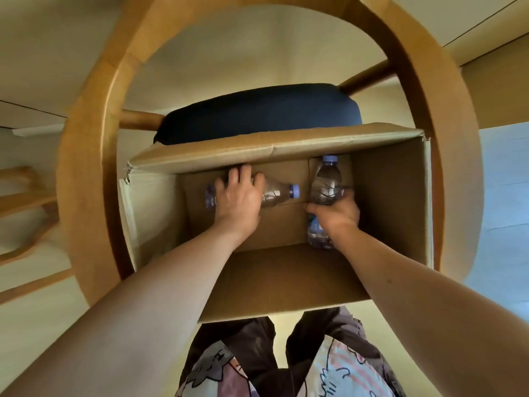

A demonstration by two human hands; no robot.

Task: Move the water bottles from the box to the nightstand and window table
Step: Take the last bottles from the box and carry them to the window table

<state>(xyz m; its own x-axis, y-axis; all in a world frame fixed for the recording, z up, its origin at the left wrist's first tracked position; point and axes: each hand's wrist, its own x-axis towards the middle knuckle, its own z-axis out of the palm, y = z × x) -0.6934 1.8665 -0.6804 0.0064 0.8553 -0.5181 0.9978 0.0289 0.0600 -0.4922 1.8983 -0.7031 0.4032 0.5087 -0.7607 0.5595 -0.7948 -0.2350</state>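
The left hand (239,196) lies palm-down over a water bottle (276,193) that rests on its side on the floor of the cardboard box (395,202), fingers curled over its middle; the purple cap points toward the box's right side. The right hand (333,214) is clamped around a second bottle (326,181), lying lengthwise near the box's right wall with its purple cap toward the far wall. Both bottles sit in the far half of the box floor, just beside each other, and the hands are apart. The box's far flap (274,146) stands open. Beyond it is a dark blue cushion (257,110), ringed by a curved wooden frame (86,156).
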